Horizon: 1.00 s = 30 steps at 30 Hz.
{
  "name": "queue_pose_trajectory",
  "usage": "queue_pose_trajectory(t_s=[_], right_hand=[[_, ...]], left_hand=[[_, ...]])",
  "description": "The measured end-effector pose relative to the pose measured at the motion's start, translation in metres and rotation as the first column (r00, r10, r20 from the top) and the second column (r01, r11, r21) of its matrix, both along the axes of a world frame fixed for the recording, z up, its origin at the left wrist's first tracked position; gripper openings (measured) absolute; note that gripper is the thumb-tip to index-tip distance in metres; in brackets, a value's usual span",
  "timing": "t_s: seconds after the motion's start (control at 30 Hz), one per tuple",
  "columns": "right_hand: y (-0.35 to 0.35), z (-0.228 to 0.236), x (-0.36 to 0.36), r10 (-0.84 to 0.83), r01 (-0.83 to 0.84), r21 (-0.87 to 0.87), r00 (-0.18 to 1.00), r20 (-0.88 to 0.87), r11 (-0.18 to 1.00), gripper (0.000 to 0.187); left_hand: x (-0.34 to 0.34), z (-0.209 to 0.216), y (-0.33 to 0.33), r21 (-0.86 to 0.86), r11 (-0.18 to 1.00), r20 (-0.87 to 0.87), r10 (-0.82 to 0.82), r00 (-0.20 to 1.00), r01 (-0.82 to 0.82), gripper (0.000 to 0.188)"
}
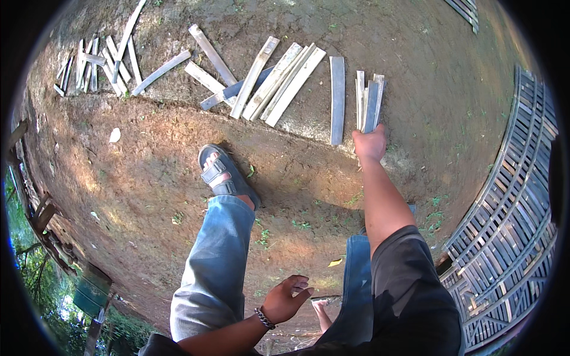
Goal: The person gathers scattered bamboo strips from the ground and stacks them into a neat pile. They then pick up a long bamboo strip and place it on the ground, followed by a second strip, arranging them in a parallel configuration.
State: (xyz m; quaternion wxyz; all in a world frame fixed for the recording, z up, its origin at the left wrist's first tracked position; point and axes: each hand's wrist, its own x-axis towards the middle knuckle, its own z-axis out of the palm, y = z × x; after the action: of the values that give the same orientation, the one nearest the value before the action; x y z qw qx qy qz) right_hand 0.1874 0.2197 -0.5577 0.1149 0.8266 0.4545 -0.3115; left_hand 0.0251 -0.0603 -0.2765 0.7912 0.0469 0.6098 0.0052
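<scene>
My right hand (369,142) reaches forward and is closed around the near ends of a small bundle of bamboo slats (371,102), which point away from me over the dirt. Just left of that bundle, one grey slat (337,101) lies alone. Farther left is a loose pile of pale and grey slats (291,84), some crossing each other. My left hand (287,299), with a chain bracelet at the wrist, hangs near my body above my legs. Its fingers are bent but apart, and nothing is in it.
More slats (122,62) lie scattered at the far left. My sandalled foot (228,175) stands on the bare dirt (142,178). A slatted bamboo panel (504,231) curves along the right side. Between my legs a bare limb (322,314) shows; whose it is I cannot tell.
</scene>
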Motion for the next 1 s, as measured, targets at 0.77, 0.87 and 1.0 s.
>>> queue_pose_trajectory(t_s=[0.77,0.87,1.0], right_hand=[[-0.007,-0.022,-0.114,-0.188,0.232,0.14,0.944,-0.271,0.963,0.055],[-0.017,-0.026,-0.136,-0.366,0.477,0.049,0.732,-0.575,0.877,0.049],[-0.02,-0.022,-0.181,-0.566,0.689,-0.157,0.418,-0.71,0.707,0.051]], left_hand=[[-0.206,-0.285,0.27,0.381,0.505,-0.849,-0.141,0.51,0.775,0.053],[-0.194,-0.298,0.285,0.311,0.554,-0.836,-0.227,0.5,0.772,0.056],[-0.178,-0.301,0.279,0.38,0.737,-0.702,-0.164,0.693,0.559,0.062]])
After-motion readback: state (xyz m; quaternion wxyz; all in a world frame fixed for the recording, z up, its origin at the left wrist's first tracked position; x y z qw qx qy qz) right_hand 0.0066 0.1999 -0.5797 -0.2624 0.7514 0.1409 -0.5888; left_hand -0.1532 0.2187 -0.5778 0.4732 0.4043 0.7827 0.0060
